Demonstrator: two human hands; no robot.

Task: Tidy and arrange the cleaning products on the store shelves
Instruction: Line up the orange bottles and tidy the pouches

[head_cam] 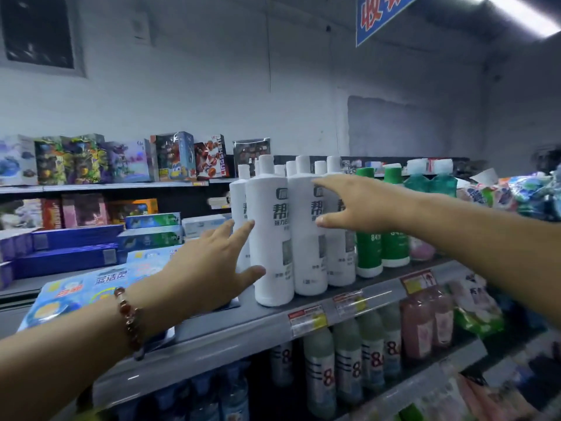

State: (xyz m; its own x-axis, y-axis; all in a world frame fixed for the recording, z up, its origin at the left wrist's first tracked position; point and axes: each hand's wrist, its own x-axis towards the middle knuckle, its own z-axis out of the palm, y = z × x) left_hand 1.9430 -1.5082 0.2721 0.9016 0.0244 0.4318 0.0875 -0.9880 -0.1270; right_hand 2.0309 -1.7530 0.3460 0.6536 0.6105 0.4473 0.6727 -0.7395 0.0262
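Left hand and right hand, fingers straight, gripping nothing, flank tall white bottles (probably heavy, smooth, tippy); grasp mid-body.

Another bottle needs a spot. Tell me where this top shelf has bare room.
Bare shelf shows at the front edge, between the blue packs and the white bottles, under the left hand. From the white bottles rightward, past the right hand, green bottles and bags stand packed.
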